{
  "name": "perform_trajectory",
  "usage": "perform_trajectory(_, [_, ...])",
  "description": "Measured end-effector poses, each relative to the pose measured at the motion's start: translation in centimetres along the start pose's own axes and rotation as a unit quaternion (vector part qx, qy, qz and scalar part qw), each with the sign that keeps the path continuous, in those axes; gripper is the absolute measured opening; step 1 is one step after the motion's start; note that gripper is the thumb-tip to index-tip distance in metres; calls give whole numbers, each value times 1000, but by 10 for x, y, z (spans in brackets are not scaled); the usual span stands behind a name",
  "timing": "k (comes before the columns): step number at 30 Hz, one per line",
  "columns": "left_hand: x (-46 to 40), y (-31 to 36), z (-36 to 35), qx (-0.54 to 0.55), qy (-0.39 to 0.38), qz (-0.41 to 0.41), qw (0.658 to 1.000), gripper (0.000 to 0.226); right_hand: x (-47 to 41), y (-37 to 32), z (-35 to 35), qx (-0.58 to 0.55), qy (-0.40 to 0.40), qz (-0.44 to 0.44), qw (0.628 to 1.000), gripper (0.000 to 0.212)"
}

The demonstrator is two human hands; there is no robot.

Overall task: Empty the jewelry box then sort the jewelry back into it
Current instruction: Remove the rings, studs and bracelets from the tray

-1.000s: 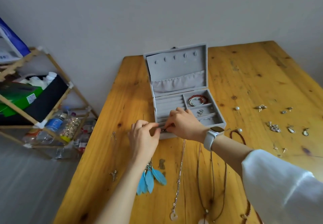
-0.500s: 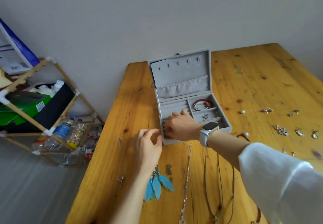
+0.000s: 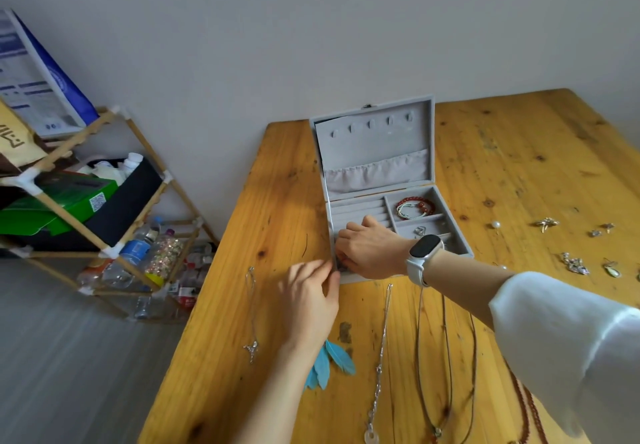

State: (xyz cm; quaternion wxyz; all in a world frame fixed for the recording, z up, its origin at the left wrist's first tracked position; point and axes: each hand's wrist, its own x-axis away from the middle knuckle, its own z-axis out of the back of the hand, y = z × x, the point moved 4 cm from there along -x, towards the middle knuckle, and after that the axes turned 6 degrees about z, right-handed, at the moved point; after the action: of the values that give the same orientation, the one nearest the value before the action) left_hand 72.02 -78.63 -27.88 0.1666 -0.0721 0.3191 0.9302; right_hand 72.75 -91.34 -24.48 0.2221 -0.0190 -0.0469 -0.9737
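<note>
On the wooden table (image 3: 284,201), the open jewelry box (image 3: 377,166) holds a red bracelet (image 3: 415,205) and a ring (image 3: 419,230) in separate right compartments. Right hand (image 3: 370,251) curls over its ring rolls, pinching something unclear; left hand (image 3: 308,299) pinches the box's front corner.

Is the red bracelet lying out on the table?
No, the red bracelet sits inside the open jewelry box, in its top right compartment, not on the wooden table.

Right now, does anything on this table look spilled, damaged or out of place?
Nothing looks spilled or broken. The jewelry box stands open and square on the wooden table, bracelets in a compartment. Necklaces and earrings lie spread in orderly groups. The tabletop shows dark stains and knots, only wear.
</note>
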Motion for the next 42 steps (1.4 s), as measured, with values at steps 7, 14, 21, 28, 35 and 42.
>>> perform_trajectory(7, [3, 0, 1, -28, 14, -7, 999, 28, 10, 9, -1, -166, 89, -52, 981, 17])
perform_trajectory(14, [7, 33, -3, -46, 48, -37, 997, 26, 96, 42, 22, -465, 272, -216, 815, 25])
perform_trajectory(21, [32, 141, -56, -17, -66, -195, 978, 41, 251, 66, -12, -426, 277, -382, 772, 18])
perform_trajectory(28, [43, 169, -102, -161, -183, -152, 958, 65, 339, 91, -49, -343, 201, -467, 790, 11])
perform_trajectory(35, [45, 166, -105, -165, -172, -155, 959, 65, 347, 102, -67, -305, 139, -459, 823, 11])
perform_trajectory(42, [46, 165, -105, -159, -164, -161, 960, 65, 348, 97, -63, -302, 150, -458, 822, 16])
